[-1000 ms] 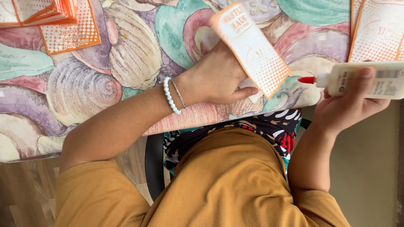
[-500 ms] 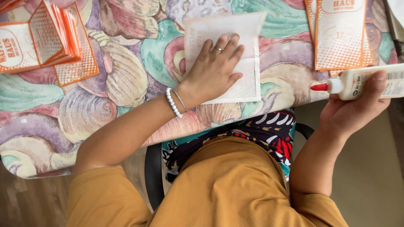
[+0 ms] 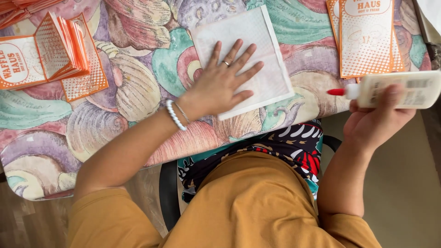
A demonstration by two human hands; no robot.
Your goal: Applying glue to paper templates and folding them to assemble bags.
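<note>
Left hand [image 3: 219, 87] lay flat, fingers splayed, pinning white sheet [image 3: 243, 59] on worktop [image 3: 138, 92]; right hand [image 3: 376, 121] gripped glue bottle [image 3: 395, 89] off the edge, so glue could've dripped onto lap.

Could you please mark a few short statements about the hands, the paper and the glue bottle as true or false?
1. The left hand lies flat, fingers spread, on the white paper bag. True.
2. The right hand holds a pair of scissors. False: it holds a glue bottle with a red tip.
3. The glue bottle's tip touches the white paper bag. False: it is held apart from it, off to the side over the table edge.
4. A stack of orange printed bags lies on the shell-patterned tablecloth. True.
5. The left wrist is bare. False: it wears a white bead bracelet.
</note>
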